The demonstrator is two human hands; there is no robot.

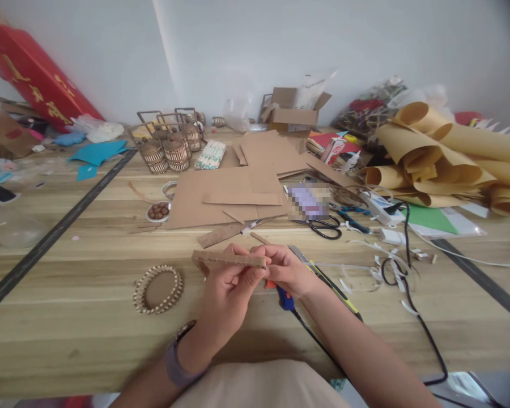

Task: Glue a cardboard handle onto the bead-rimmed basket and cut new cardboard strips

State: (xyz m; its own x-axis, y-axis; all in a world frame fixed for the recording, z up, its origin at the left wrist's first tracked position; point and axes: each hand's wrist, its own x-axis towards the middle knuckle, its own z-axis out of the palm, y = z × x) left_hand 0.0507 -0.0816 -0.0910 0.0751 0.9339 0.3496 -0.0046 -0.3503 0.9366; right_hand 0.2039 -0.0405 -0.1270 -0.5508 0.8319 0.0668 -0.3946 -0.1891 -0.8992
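Here, both hands [226, 300] [289, 273] pinching cardboard strip [229, 259], round basket [160, 290] leftward, corded tool [285, 298] partly hidden

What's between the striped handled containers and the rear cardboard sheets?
A white-and-green packet, seen in the head view.

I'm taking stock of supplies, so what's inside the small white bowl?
The small white bowl holds round brown balls; the upper ones show, but they hide whatever lies beneath.
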